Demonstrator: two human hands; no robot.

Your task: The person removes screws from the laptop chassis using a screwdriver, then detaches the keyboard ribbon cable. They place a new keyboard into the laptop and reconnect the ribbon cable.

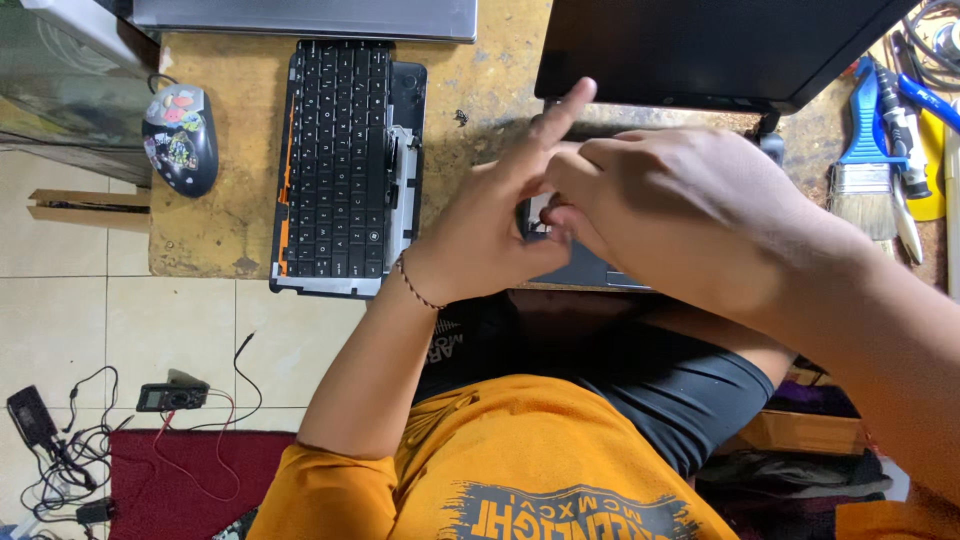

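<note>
Left hand: the left hand sits at the centre of the frame, index finger stretched up and away, the other fingers curled toward the palm; a thin red cord circles the wrist.
Right hand: the right hand comes in from the right, fingers bunched and pressed together at their tips, meeting the left hand's fingertips.
Thing between them: a small pale part shows in the gap where both sets of fingertips meet (too small and too covered to name); whether either hand truly pinches it I cannot tell.
Which way it lies: just below the lower edge of the dark laptop, over the grey laptop base, directly under both hands' tips; both are equally near.
Left of the hands: a detached laptop keyboard, long axis running up and down the frame.
Further left: a stickered computer mouse.
Right edge: a blue-handled paintbrush on the worn workbench.
</note>
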